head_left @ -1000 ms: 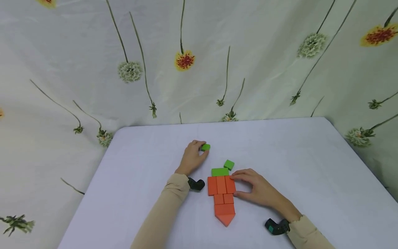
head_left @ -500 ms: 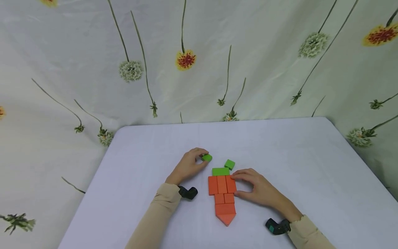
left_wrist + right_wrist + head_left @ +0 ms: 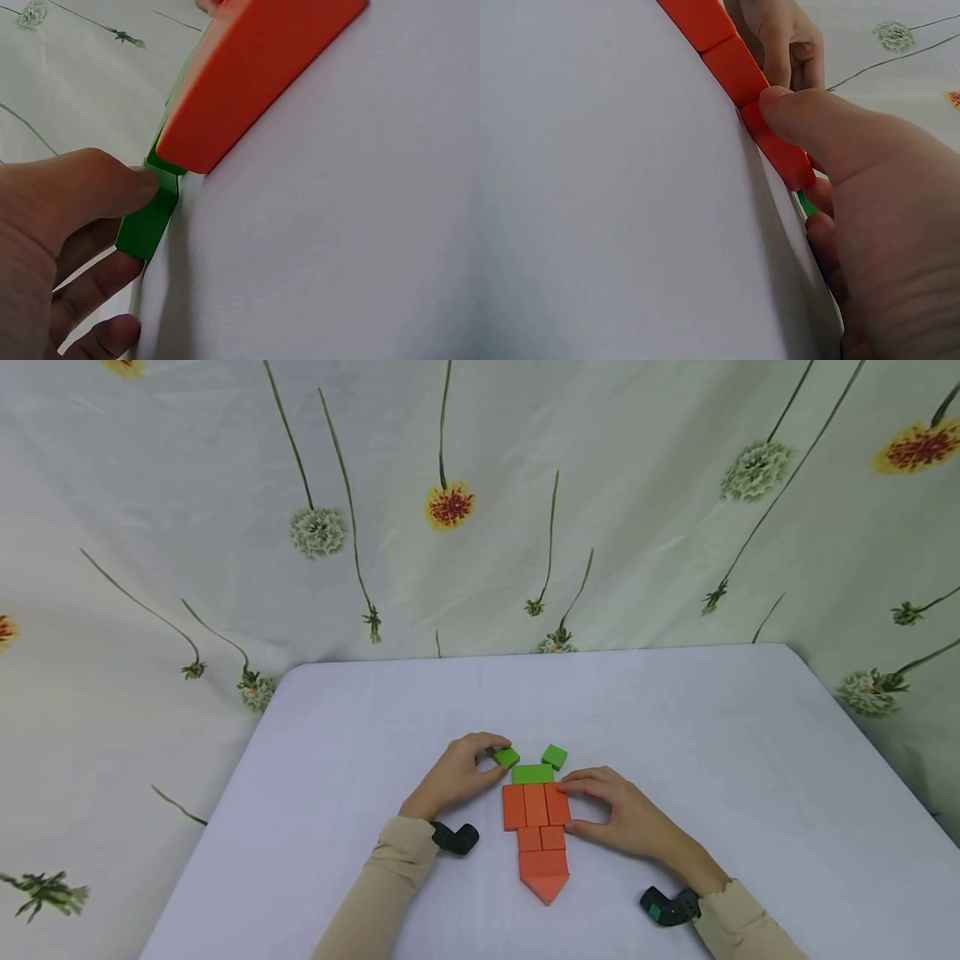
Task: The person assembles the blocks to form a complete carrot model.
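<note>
My left hand [image 3: 457, 774] pinches a small green block [image 3: 507, 757] between thumb and fingers. That block stands turned at the left corner of a long green block [image 3: 532, 774]; in the left wrist view the green block [image 3: 151, 217] meets its neighbour's corner. Another small green block [image 3: 555, 756] sits tilted at the opposite corner. Below the long green block, several orange blocks [image 3: 536, 806] lie in a joined figure that ends in a triangle [image 3: 546, 887] pointing toward me. My right hand [image 3: 622, 810] holds the rightmost tall orange block [image 3: 557, 806], thumb and index finger at its two ends.
All the blocks lie on a white-covered table [image 3: 360, 735]. Behind it hangs a pale flowered cloth [image 3: 495, 577]. Black wrist cameras are strapped on the left wrist [image 3: 456, 839] and the right wrist [image 3: 670, 907], close above the table.
The left hand has brought the small green block toward me, from farther back on the table to the long green block's left corner, turning it on the way. The right hand has stayed put.
</note>
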Demonstrator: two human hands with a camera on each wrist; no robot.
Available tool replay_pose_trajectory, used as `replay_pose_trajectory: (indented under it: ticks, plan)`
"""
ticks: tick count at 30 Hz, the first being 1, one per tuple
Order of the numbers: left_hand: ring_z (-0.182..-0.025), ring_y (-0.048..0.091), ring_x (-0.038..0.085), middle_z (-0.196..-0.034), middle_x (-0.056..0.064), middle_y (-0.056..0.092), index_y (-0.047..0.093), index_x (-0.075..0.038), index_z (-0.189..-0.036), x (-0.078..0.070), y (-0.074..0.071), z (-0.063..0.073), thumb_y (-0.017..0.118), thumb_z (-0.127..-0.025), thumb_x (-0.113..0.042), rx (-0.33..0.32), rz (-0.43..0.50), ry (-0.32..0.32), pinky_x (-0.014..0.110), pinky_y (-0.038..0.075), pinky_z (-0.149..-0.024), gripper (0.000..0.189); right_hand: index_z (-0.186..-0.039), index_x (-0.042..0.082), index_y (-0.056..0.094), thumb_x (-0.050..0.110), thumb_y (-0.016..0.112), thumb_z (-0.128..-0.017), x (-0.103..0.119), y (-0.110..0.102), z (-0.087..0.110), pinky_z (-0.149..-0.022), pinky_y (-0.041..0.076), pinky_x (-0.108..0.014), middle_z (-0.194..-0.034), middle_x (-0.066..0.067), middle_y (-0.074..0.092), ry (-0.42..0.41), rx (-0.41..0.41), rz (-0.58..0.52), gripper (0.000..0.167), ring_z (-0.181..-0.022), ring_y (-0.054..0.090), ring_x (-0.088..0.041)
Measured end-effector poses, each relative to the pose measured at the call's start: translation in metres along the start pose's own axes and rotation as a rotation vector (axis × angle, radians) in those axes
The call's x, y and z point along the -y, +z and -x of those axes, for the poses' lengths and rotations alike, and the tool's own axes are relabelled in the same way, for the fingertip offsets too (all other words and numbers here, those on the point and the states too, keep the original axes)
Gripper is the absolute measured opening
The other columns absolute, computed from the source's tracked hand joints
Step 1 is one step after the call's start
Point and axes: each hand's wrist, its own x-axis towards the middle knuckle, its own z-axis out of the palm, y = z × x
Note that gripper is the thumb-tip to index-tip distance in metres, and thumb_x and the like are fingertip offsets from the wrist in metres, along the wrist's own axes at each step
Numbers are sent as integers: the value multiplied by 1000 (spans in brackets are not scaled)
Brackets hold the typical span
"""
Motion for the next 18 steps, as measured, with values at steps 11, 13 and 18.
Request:
replay_pose_trajectory:
  ticks: [11,13,18]
  plan:
    - [-105,63,18,-116,3,71,69,-9,-129,-1,4,2,75,-93,-13,-8,26,-6,38,56,-92,37,-133,26,69,38,84,-87,-2,0,0,-105,55,-46,-136,12,62,1,3,-4,50,-128,57,-15]
    - [-104,63,18,-115,3,70,67,-9,-133,1,5,2,75,-93,-14,-11,13,-4,37,56,-90,41,-133,26,69,37,85,-86,-2,0,0,-105,55,-46,-136,11,62,0,1,-9,50,-128,57,-15]
    - [-108,62,19,-126,5,68,61,-11,-142,4,3,8,74,-95,-19,-45,-23,-23,36,56,-89,50,-134,27,69,40,84,-86,-3,2,1,-105,54,-46,-136,11,62,-2,-1,-6,51,-128,56,-15]
